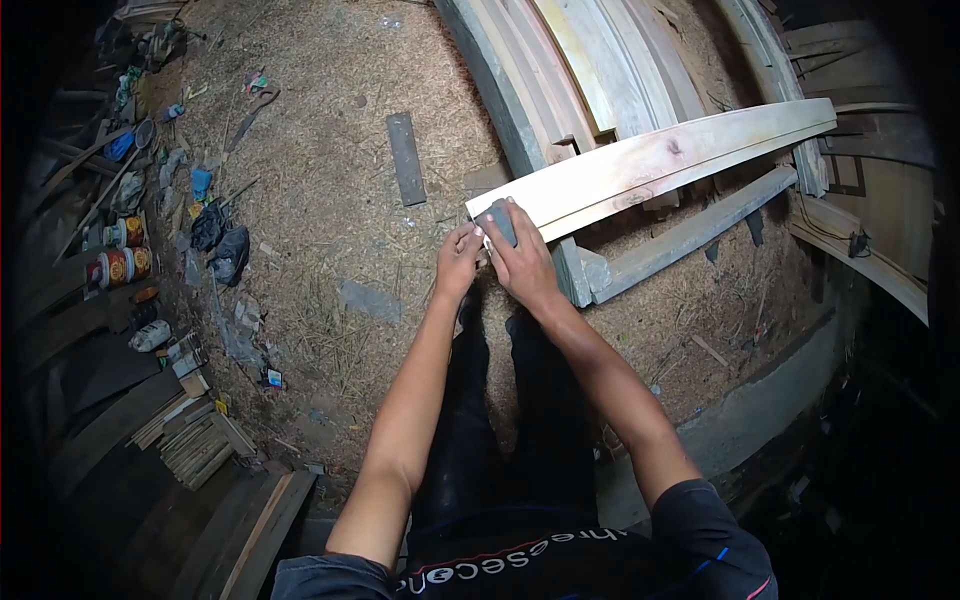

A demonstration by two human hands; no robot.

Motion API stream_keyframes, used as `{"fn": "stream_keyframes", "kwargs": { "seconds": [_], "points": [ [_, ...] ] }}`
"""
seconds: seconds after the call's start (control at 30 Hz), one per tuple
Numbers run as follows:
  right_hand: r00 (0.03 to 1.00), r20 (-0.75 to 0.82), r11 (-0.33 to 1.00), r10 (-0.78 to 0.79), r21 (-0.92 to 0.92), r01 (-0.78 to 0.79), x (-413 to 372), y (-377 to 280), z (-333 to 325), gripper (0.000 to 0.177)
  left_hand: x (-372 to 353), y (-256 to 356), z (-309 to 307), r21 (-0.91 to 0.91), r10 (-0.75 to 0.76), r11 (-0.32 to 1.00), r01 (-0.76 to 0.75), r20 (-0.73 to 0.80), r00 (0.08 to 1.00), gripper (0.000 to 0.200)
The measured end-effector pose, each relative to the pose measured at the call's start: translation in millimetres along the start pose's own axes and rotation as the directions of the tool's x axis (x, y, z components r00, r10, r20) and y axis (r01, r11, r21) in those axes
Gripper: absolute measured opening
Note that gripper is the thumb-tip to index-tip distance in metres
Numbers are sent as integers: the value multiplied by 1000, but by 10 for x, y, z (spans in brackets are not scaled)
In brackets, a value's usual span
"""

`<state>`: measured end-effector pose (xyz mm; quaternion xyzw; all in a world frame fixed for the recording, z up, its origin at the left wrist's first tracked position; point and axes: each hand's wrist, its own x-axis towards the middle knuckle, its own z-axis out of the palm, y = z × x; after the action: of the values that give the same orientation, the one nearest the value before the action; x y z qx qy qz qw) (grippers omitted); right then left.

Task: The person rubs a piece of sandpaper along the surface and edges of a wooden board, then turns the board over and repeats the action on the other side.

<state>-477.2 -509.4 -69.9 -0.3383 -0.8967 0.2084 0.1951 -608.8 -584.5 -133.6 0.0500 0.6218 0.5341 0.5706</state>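
A long pale wooden plank with a dark knot lies across a bench of boards, its near-left end in front of me. My right hand is closed over a grey sanding block and presses it flat on the plank's face close to that end. At the plank's left corner, my left hand has its fingers bent and closed on the end edge, just beside the block. The left fingertips are partly hidden.
Several boards rest on the bench behind the plank. A grey beam runs along the near side. On the shaving-covered ground lie a dark flat strip and a grey sheet. Paint cans, plastic bags and stacked wood sticks line the left.
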Motion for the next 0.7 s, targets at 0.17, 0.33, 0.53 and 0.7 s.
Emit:
{"fn": "stream_keyframes", "kwargs": {
  "seconds": [0.17, 0.33, 0.53, 0.7],
  "points": [
    [988, -106, 993, 110, -40, -115, 190, 299, -82, 47, -54, 86, 28, 43, -26, 999, 27, -19, 999, 44],
    [983, -84, 986, 161, -36, -165, 116, 41, 4, 51, -67, 106, 178, 113, 397, 913, -391, -30, 918, 56],
    [990, -104, 995, 96, 7, -96, 172, 95, -70, 46, -161, 170, 151, 672, 590, 514, -533, 175, 788, 65],
    [975, -136, 984, 174, -21, -178, 275, 149, -60, 47, -278, 244, 106, 737, 555, 366, -569, 318, 769, 71]
  ]
}}
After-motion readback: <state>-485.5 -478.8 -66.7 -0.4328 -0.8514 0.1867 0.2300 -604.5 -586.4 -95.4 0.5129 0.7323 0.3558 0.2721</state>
